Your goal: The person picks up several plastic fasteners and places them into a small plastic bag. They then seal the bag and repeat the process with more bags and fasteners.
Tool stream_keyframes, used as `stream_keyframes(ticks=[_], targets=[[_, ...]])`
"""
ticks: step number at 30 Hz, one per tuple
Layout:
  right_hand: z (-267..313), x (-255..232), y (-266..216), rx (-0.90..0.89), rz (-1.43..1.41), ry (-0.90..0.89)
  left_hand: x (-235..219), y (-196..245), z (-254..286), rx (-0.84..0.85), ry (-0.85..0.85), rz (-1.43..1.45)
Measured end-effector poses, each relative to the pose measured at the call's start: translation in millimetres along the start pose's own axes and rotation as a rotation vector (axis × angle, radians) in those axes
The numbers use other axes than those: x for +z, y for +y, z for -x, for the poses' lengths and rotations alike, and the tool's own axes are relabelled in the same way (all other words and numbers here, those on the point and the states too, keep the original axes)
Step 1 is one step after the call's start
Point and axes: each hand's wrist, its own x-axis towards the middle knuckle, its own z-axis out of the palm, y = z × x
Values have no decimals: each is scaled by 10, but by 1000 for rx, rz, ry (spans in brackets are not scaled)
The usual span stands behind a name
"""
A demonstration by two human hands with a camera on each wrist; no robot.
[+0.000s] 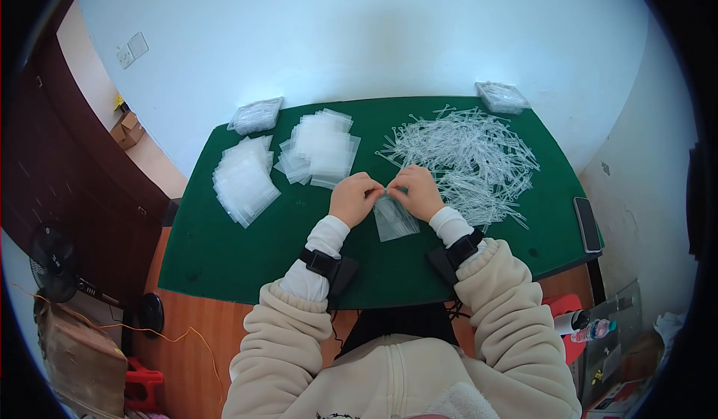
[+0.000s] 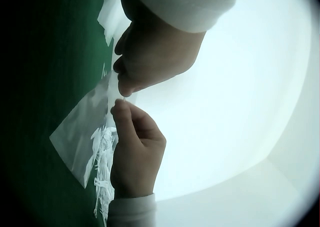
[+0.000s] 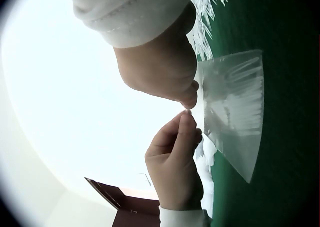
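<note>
Both hands pinch the top edge of a small clear plastic bag (image 1: pixel 394 217) that hangs from the fingers down to the green desk (image 1: pixel 224 254). The left hand (image 1: pixel 354 198) and right hand (image 1: pixel 416 192) meet fingertip to fingertip, fingers curled on the bag's mouth. A heap of thin white plastic sticks (image 1: pixel 471 157) lies just beyond the right fingers; stacks of empty clear bags (image 1: pixel 318 148) lie beyond the left.

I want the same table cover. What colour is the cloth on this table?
Dark green, plain with no pattern. The cloth shows best in the head view.
</note>
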Motion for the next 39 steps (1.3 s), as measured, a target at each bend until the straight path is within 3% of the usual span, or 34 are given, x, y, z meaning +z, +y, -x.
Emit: stream_keyframes(ticks=[5,12,15,24,27,33,36,39], targets=[[2,-77,90,142,-54,-13,-41,-93,15,-73,-29,-34],[12,-36,75,97,-56,27,-34,-132,25,-114,-109,-60],[1,-22,1,70,-63,-4,59,-87,19,71,-80,-20],[13,-37,5,74,-59,-49,46,-119,15,93,-127,-79],[34,-43,89,114,-61,-49,-35,-153,17,-6,-218,-137],[30,-95,139,195,-60,-74,-98,-206,24,-41,-214,-154],[24,-65,79,98,-47,-45,-85,-187,22,-47,-198,-166],[9,-49,-14,33,-47,-66,4,-125,24,80,-206,-119]])
